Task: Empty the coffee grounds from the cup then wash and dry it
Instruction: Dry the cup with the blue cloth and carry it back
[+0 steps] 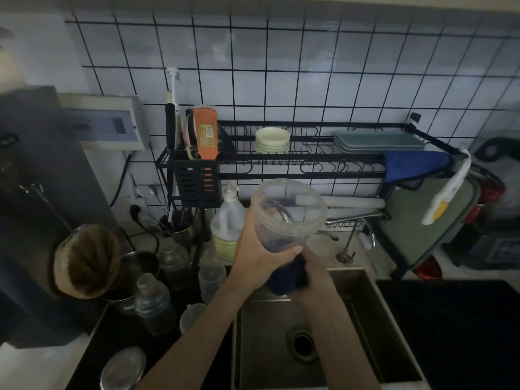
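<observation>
- Looks like I'm on the drying bit now: the cup [285, 215] is looking clear inside, no grounds that I can see, so emptying and washing seem done.
- I'm holding it tilted over the sink [363, 305], my left hand [260, 253] wrapping round its side.
- My right hand [311, 270] is gripping a dark blue cloth [287, 280] against the cup's base.

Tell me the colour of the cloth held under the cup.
Dark blue cloth, head view.

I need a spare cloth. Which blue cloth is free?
The lighter blue cloth draped over the rack's right end; the dark cloth is held against the cup.
</observation>
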The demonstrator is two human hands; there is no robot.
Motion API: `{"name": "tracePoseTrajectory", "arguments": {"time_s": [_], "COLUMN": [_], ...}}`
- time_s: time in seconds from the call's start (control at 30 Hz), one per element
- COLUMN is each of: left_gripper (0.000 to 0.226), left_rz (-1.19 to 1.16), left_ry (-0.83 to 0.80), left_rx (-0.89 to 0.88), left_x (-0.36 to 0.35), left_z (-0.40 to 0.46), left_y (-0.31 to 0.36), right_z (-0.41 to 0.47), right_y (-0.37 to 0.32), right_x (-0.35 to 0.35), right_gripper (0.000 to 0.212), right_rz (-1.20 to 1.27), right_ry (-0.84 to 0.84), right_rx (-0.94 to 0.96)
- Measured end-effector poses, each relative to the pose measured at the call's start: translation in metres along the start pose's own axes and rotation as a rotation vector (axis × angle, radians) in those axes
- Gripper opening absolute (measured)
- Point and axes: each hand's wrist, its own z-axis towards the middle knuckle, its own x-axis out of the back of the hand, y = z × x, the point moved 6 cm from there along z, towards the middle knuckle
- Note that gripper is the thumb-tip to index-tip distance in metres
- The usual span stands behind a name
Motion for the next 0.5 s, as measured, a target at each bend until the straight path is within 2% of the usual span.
{"name": "tracePoseTrajectory", "arguments": {"time_s": [0.2,0.33,0.43,0.5], "left_gripper": [0.119,0.124,0.125,0.116], "left_rz": [0.035,0.016,0.053,0.178], "left_ry": [0.008,0.081,0.094,0.034], "left_rx": [-0.024,0.063,0.128,0.137], "left_x": [0.006,0.01,0.014,0.013], "left_z": [0.002,-0.002,-0.006,-0.008], "left_y": [0.0,-0.008,-0.017,-0.021], "right_z": [-0.006,-0.012,-0.025,-0.034], "right_y": [-0.01,-0.023,-0.037,-0.045], "right_x": [0.007,0.007,0.01,0.001], "right_gripper": [0.024,0.009,0.025,0.022], "right_rz": [-0.109,-0.229,-0.149,-0.114], "right_ry": [0.159,0.29,0.435,0.417], "right_rx": [0.059,0.308,0.49,0.632]}}
